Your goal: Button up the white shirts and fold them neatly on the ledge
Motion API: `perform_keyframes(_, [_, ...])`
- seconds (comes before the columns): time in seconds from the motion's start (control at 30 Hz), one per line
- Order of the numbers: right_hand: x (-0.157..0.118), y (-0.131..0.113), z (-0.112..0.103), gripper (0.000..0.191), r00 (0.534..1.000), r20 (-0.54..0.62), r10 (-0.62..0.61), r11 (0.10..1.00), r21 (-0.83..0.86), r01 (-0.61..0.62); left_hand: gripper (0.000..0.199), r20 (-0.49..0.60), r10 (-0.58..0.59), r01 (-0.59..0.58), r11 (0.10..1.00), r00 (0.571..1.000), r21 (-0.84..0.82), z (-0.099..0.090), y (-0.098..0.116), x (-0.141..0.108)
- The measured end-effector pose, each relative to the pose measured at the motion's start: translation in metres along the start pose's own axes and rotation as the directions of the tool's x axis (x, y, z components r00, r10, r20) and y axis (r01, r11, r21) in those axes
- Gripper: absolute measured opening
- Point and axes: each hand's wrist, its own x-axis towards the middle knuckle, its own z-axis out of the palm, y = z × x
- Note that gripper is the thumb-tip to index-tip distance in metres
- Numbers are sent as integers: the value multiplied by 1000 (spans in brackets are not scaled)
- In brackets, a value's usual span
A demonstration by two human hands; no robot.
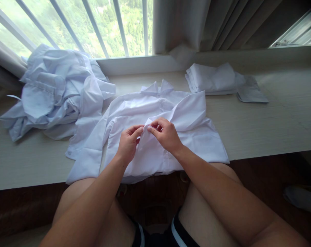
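A white collared shirt [145,106] lies spread out before me, its collar pointing away toward the window. Its left-side sleeve hangs down to the near edge, while the right-side sleeve is folded inward across the front. My left hand [129,142] pinches a bit of the shirt's fabric near the middle, thumb and fingers together. Just beside it, my right hand [167,133] grips the same raised part, which looks like the end of the folded sleeve. Whether a button sits between the fingertips is hidden.
On the left a heap of crumpled white shirts [55,85] rests on the pale ledge [273,120]. Folded white garments [212,77] lie at the back right, beside a flat greyish packet [251,89]. Behind are a barred window [106,27] and grey curtains [181,27].
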Motion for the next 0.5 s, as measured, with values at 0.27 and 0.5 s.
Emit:
perform_keyframes(0.27, [0, -2, -1, 10, 1000, 1, -1, 1000, 0, 1, 22, 16, -9, 9, 1000, 1000, -16, 0, 3, 1])
perform_keyframes(0.5, [0, -3, -3, 10, 1000, 11, -4, 1000, 18, 4, 23, 59, -47, 50, 997, 997, -55, -1, 6, 2])
